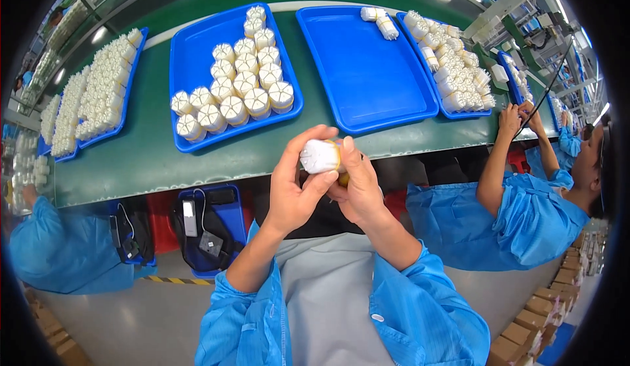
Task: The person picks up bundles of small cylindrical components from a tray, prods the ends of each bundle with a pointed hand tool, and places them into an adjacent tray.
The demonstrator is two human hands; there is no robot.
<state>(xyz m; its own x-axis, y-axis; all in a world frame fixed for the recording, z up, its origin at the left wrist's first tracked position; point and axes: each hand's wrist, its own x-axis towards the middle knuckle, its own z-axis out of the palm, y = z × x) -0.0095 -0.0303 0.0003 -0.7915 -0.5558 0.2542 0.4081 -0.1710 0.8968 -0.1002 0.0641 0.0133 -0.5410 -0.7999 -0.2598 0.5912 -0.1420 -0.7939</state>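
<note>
Green bench, grey floor (hands holding a white bundle)

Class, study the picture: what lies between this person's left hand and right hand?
In the head view, a white bundle with a yellow band lies between the left hand and right hand, both touching it.

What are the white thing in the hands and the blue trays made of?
White thing: maybe plastic or paper, with a matte, bumpy outside; I can't tell which. Blue trays: probably smooth moulded plastic, from their even colour, rounded corners and raised rims.
</note>
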